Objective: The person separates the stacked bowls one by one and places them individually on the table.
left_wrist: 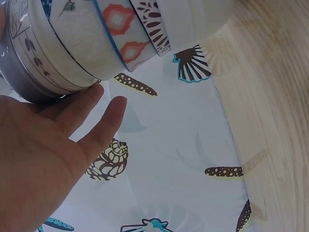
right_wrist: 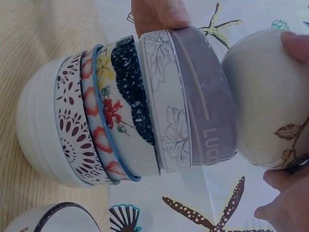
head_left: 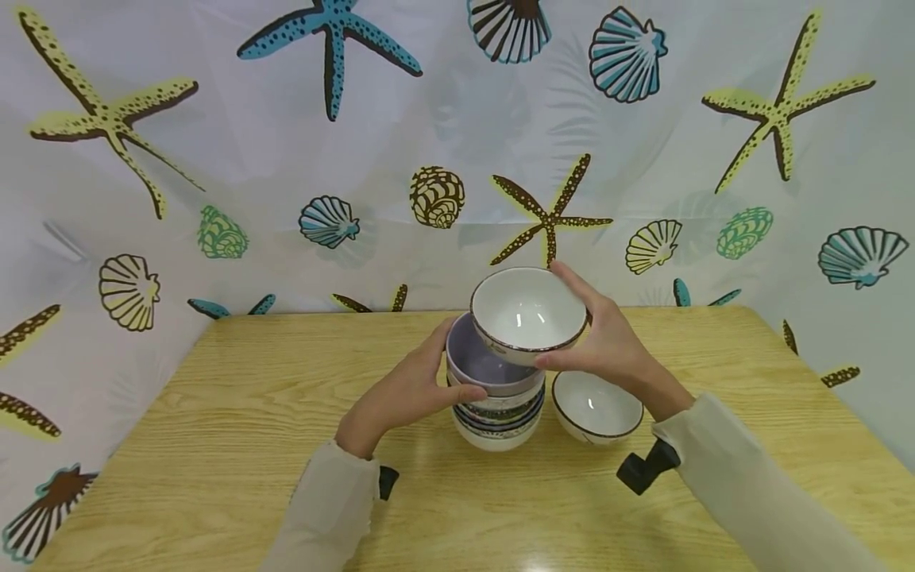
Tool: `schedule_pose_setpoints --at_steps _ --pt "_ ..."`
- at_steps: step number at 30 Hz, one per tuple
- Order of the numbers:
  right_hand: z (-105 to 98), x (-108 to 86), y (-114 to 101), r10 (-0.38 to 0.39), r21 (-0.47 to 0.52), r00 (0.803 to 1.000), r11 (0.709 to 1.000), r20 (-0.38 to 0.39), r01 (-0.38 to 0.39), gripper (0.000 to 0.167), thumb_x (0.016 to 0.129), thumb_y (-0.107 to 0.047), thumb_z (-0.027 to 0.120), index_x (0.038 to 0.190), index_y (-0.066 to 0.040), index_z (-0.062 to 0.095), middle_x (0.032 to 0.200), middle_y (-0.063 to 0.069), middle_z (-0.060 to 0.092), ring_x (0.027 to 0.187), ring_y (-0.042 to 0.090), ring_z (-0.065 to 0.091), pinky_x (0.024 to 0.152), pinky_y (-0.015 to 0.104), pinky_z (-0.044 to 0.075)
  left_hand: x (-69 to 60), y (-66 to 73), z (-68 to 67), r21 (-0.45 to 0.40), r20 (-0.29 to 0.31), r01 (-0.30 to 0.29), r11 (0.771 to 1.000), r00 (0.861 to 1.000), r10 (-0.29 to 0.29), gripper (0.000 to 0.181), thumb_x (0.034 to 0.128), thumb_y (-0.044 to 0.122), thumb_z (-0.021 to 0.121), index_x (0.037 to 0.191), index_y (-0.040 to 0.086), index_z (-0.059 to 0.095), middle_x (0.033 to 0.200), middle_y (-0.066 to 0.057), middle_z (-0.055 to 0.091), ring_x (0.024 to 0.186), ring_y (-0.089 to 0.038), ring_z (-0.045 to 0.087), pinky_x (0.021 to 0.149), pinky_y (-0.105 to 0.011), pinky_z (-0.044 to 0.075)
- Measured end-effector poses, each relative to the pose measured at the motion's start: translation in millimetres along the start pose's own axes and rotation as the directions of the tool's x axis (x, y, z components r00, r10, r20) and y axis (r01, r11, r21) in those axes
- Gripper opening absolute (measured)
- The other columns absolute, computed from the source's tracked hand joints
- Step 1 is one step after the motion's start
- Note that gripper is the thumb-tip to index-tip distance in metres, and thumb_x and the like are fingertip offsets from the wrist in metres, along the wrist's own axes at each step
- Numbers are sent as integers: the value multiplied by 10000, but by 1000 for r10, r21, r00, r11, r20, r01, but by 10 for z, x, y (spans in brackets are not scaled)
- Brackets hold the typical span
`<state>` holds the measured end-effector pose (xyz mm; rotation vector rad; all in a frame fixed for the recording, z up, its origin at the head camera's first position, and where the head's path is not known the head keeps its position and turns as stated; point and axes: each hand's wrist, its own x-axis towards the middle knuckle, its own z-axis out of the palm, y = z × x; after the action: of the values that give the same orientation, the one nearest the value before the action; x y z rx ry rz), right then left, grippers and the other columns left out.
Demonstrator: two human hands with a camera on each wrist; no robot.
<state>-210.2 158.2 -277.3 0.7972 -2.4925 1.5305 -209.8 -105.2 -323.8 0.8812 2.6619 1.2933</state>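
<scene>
My right hand (head_left: 613,343) grips a white bowl (head_left: 527,310) with a thin dark rim, thumb at the near side and fingers at the far side. It is tilted just over the top of a stack of bowls. The stack's top bowl is purple-grey (head_left: 468,349), with raised letters on its side in the right wrist view. My left hand (head_left: 406,391) holds this bowl by its left side, thumb in front. Below it are a leaf-patterned bowl (right_wrist: 169,111), a flowered bowl with a dark-blue edge (right_wrist: 128,116), a red-patterned bowl (right_wrist: 99,121) and a pale bottom bowl (right_wrist: 41,116).
A second dark-rimmed white bowl (head_left: 599,403) stands on the wooden table (head_left: 286,413) just right of the stack. Behind the table hangs a white cloth (head_left: 400,143) printed with shells and starfish. Each wrist carries a small black mount.
</scene>
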Motion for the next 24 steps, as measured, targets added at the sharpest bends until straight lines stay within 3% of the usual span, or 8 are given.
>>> schedule_pose_setpoints --at_steps 7,24 --pt "-56 -11 -49 11 -17 1000 1000 -25 -12 1077 661 -93 843 1524 -81 198 1565 123 247 1385 336 325 1092 553 324 0 11 -2 1 -2 -6 1000 1000 6 981 780 381 780 1518 177 167 1534 -64 297 1401 -275 321 1115 -528 308" --pt "-328 -243 6 87 -8 992 996 -94 -88 1051 691 -37 810 1531 -100 182 1549 130 269 1302 335 388 1059 532 347 7 4 32 2 -17 -16 1000 1000 16 963 784 357 783 1513 169 183 1513 -66 325 1386 -270 340 1103 -527 328"
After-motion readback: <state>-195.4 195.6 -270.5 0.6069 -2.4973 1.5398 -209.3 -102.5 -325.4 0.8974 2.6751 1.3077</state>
